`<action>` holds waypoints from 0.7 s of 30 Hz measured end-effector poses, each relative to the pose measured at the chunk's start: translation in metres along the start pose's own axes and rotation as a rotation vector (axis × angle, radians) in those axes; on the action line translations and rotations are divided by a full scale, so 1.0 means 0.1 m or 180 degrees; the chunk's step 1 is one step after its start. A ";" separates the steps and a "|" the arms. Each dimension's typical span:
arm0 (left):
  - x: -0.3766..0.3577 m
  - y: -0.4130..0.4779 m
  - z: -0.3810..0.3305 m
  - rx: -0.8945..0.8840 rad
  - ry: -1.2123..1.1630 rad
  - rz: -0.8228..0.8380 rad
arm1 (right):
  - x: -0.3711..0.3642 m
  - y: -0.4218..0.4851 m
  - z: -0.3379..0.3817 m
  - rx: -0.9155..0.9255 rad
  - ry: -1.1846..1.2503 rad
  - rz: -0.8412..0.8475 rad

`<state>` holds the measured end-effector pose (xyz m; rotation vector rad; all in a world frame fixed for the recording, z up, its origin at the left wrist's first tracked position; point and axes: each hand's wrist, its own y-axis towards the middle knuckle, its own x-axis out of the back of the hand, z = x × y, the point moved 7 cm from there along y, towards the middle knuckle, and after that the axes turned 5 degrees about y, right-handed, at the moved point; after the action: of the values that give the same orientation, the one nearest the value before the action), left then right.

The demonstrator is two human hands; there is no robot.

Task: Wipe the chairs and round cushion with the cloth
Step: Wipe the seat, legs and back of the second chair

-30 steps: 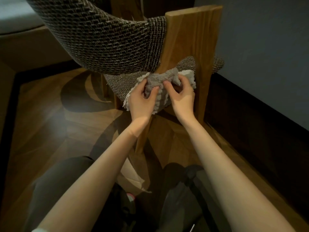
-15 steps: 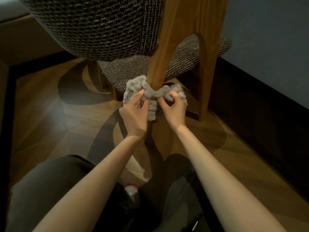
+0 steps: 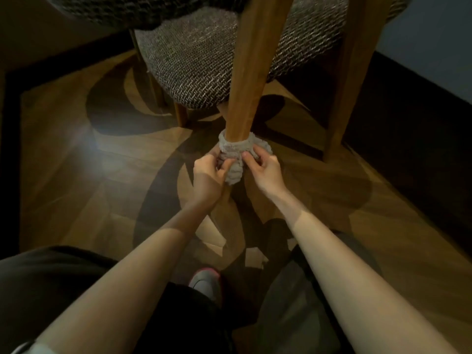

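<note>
Cloth (image 3: pixel 236 154), grey and nubbly, wraps chair leg (image 3: pixel 249 80).

- Both bare arms reach forward and down, side by side.
- The left hand (image 3: pixel 208 175) curls its fingers and pinches the cloth (image 3: pixel 233 152).
- The right hand (image 3: pixel 264 169) pinches the cloth too, from the other side.
- The two hands sit close together.

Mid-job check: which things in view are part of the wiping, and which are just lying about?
In the job: cloth, wrapped round the near chair leg; left hand and right hand, both pinching the cloth; woven chair seat above.
Just about: wooden floor; grey shoe; dark skirting board.
</note>
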<state>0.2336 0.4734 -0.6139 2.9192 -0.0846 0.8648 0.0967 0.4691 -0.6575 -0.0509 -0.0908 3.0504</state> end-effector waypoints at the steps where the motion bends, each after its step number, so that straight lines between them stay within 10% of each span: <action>1: -0.03 0.00 0.09 0.0063 0.0024 0.0034 | -0.03 0.00 -0.09 -0.0093 0.0010 0.0060; 21: -0.63 -0.06 1.70 0.0578 0.0203 0.0467 | -0.57 0.05 -1.84 -0.1870 0.0125 0.0464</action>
<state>0.2728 0.4632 -0.7905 3.0812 -0.2297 1.0386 0.1600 0.4693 -0.8393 -0.1614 -1.0113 3.0401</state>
